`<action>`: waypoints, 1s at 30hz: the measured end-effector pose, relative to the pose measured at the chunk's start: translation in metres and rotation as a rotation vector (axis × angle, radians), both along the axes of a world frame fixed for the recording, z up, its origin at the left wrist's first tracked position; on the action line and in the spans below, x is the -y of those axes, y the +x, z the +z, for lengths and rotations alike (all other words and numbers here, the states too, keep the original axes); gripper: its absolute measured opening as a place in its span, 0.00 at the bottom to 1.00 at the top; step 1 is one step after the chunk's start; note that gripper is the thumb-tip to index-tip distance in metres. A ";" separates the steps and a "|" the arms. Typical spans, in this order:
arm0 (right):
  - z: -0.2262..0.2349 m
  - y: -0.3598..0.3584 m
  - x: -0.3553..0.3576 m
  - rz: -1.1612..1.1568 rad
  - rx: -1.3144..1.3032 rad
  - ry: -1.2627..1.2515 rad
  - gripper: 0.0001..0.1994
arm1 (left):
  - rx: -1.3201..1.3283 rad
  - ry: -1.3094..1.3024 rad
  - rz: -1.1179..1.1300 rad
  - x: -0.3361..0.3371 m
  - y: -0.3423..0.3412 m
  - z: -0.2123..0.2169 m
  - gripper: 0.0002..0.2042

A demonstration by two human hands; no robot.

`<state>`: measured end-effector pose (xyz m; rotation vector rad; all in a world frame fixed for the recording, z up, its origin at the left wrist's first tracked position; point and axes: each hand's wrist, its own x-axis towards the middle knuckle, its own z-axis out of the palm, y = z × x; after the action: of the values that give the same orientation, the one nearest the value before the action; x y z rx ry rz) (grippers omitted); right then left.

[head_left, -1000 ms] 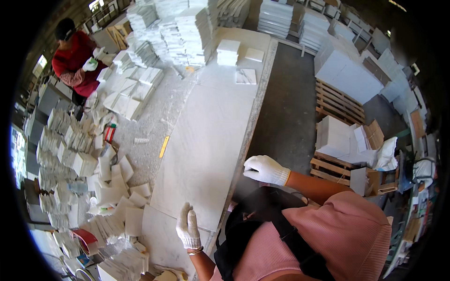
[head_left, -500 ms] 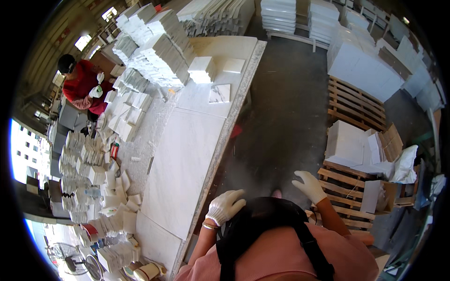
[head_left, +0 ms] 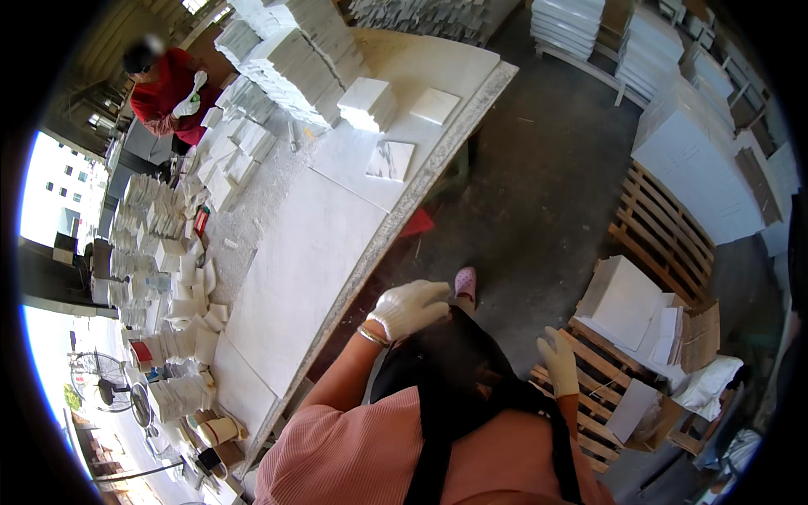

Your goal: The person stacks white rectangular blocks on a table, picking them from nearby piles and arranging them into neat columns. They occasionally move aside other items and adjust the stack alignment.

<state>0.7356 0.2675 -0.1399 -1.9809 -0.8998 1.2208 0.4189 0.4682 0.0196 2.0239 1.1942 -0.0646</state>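
Workshop floor [head_left: 539,202], dark and dusty, runs down the middle of the frame between a long pale stone table [head_left: 303,227] on the left and wooden pallets on the right. Both hands wear white gloves and are well apart, with nothing seen in either. The left hand [head_left: 411,310], at the centre bottom, has its fingers loosely stretched just off the table's edge; the right hand [head_left: 559,360] is half curled, thumb spread, near the lower pallet [head_left: 601,362], though whether it touches I cannot tell. A pink shoe [head_left: 466,283] shows on the floor; a foot could catch on the pallet slats if the step falls short. At the upper left, the tall tile stack [head_left: 295,76] has ragged sides, so a bump to the table might topple it, and the veined tile [head_left: 390,160] near the edge could be swept off by a sleeve. Among containers, an open cardboard box [head_left: 661,425] at the lower right seems to hold clear wrapping, beside a white sack [head_left: 709,387] with hidden contents; what the pale bucket [head_left: 220,431] at the lower left holds is unclear.
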 end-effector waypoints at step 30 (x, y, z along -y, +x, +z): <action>0.009 0.332 -0.502 0.436 -0.008 -0.052 0.24 | 1.109 -0.369 1.592 -0.426 0.004 -0.061 0.47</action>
<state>1.0673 0.7699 -0.1312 -1.8730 -1.3565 1.4978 0.4225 0.8943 -0.0415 0.1737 1.4262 1.2760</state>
